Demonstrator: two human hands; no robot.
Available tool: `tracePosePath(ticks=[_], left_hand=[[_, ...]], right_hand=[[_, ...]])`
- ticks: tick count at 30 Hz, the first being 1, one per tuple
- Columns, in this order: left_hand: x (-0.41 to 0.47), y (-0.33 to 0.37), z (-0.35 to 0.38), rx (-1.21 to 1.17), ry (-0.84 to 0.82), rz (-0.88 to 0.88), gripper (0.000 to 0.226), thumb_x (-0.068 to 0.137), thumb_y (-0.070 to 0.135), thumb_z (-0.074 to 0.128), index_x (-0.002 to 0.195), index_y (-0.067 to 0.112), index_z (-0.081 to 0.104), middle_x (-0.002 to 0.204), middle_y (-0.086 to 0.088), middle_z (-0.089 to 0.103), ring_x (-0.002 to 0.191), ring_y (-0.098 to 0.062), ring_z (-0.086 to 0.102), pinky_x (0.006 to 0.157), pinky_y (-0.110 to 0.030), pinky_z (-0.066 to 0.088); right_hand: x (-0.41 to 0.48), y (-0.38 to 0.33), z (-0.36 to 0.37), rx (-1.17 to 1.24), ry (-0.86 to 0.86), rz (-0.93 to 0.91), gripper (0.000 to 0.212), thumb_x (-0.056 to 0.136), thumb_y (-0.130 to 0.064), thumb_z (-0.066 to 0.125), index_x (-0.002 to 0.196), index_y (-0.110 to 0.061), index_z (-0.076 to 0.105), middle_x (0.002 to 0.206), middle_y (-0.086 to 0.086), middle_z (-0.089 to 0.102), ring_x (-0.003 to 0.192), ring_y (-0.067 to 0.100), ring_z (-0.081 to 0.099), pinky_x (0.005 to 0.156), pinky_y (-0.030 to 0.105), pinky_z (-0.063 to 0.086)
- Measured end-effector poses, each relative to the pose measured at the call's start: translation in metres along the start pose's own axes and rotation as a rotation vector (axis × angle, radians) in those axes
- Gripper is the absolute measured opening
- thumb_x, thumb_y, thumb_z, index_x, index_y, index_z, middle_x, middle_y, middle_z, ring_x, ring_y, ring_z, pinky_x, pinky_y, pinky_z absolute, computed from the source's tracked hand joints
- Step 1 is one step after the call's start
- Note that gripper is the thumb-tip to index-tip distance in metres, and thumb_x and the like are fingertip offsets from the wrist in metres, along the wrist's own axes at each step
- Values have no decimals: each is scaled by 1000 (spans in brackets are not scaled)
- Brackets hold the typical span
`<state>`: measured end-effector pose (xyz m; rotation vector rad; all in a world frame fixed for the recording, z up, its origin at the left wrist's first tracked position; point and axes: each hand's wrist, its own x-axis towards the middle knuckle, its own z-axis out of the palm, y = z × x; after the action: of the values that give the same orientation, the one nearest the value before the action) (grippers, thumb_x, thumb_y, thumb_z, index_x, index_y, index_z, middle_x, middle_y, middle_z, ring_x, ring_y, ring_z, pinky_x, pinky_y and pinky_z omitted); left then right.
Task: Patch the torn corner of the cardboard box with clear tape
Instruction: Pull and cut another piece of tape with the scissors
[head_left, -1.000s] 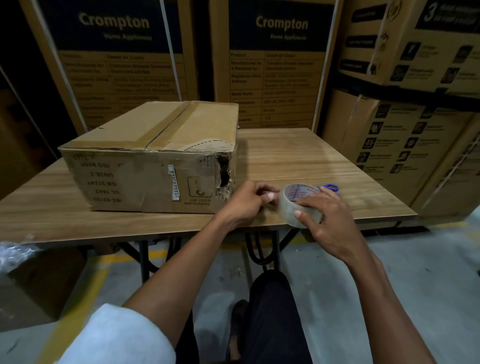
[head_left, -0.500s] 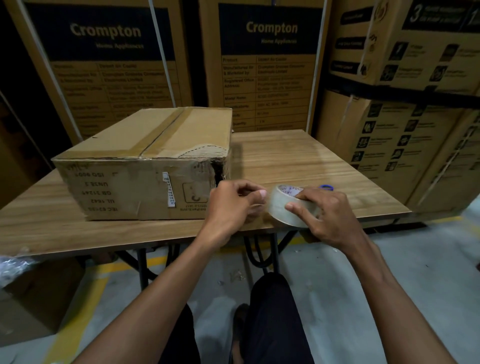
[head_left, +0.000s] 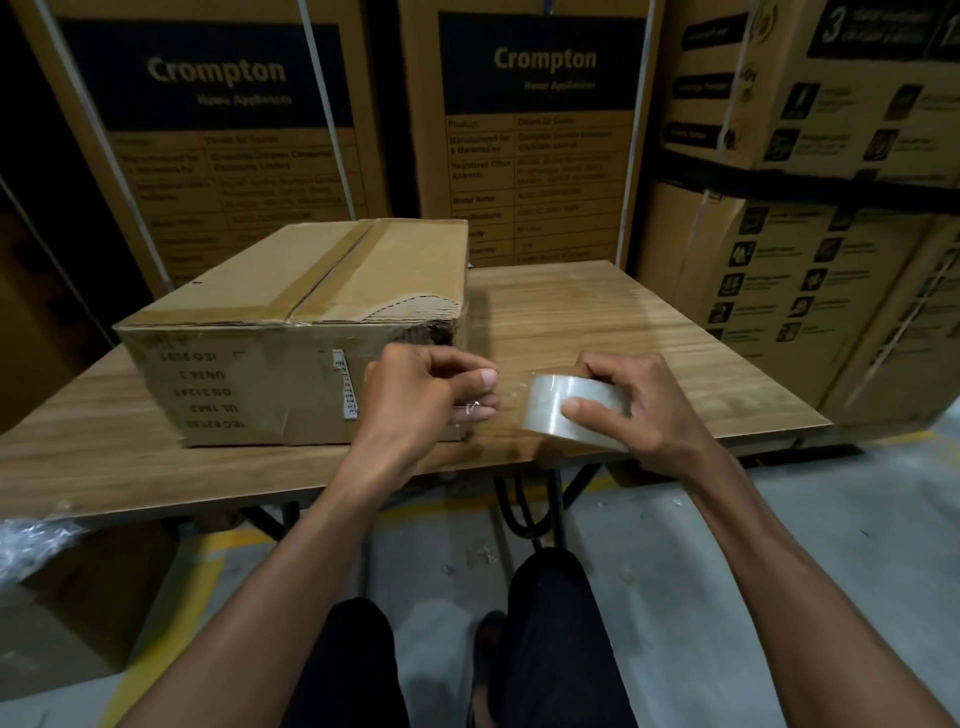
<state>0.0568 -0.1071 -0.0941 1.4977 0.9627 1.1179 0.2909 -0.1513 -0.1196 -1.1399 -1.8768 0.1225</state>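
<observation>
A brown cardboard box (head_left: 270, 332) lies on the wooden table (head_left: 597, 322), its near right corner torn open with frayed edges. My left hand (head_left: 415, 400) is in front of that corner and hides most of the tear; its thumb and fingers pinch the free end of the clear tape. My right hand (head_left: 639, 405) grips the roll of clear tape (head_left: 558, 410) just to the right. A short stretch of tape spans the gap between the two hands.
Tall printed cartons (head_left: 540, 130) stand stacked behind and to the right of the table. Crumpled plastic wrap (head_left: 31, 545) lies at the lower left. My legs and the table's black frame (head_left: 524, 509) are below the near edge.
My hands have drawn apart: the right hand carried the roll to the right, pulling out a short length of tape. The blue scissors handle behind the roll is no longer visible.
</observation>
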Motion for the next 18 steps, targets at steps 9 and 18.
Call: tracePosePath(ticks=[9,18], left_hand=[[0,14,-16,51,-43,29,9,87,-1,76,95,1,79,83,-17,80,76,-25,81,69,-29,66],[-1,12,-31,32,9,57,11,88,-1,74,98,-2,79,86,-20,79,79,-29,80,68,-27,64]], right_hand=[[-8,-6,-9,98,47,12,42,85,-41,66,63,-6,57,58,7,53,53,22,50,50,38,35],[-5,-1,-16,-108,-66,-54,41,87,-50,62,67,-15,55,58,-4,50,54,13,47,52,25,32]])
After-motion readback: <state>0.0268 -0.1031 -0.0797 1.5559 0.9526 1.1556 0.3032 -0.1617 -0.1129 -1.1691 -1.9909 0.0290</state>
